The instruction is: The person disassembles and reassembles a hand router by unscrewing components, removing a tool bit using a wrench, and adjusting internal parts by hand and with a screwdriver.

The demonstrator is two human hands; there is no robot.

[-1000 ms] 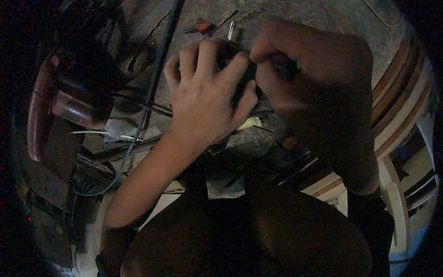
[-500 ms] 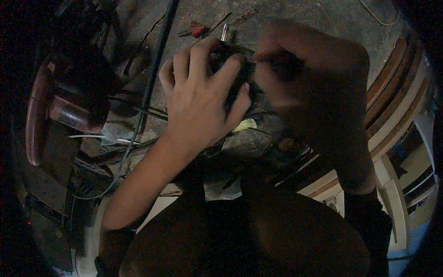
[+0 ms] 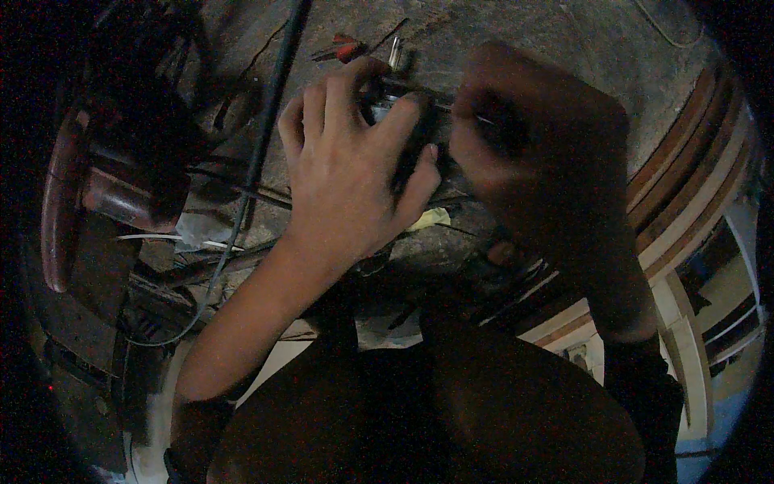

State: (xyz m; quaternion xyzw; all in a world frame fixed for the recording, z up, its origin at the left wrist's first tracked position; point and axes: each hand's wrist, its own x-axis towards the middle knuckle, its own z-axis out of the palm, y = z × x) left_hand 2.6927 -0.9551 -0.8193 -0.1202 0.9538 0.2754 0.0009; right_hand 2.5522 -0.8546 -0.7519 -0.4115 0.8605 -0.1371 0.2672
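My left hand (image 3: 343, 161) is spread over a dark, boxy metal part (image 3: 395, 90) on the worktop, its fingers curled around the sides. A lighter metal face shows between thumb and fingers. Just beyond the part stands a short shiny metal rod (image 3: 395, 52); I cannot tell whether it is joined to it. My right hand (image 3: 540, 121), in deep shadow and slightly blurred, is closed round a dark tool with a thin metal shaft (image 3: 439, 106) that points left at the part. The tool's handle is mostly hidden in the fist, and whether its tip touches is hidden.
A small red object (image 3: 347, 50) lies at the far side. A dark bar (image 3: 270, 105) and a thin grey cable (image 3: 230, 266) run along the left, beside a machine with a reddish handle (image 3: 60, 202). Yellow scrap (image 3: 431, 218) lies near my left thumb. Curved-looking wooden strips (image 3: 701, 161) line the right.
My right hand has shifted and turned slightly, and more of the thin shaft shows. Under my left fingers, the metal part shows a brighter face. My left hand stays nearly in place.
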